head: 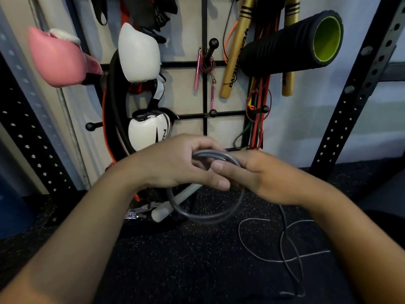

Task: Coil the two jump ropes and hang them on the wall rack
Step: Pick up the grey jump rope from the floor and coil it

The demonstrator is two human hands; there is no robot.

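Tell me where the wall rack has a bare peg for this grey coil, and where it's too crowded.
Free: the ball-tipped peg left of the lower white glove, and the centre peg under the pink-handled rope. The right peg is tangled in resistance bands. Crowded: the upper row with the pink glove and foam roller.

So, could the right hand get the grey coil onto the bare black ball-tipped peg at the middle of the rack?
Probably yes. The right hand and left hand both grip the grey coiled jump rope, and nothing hangs between them and the black ball-tipped peg.
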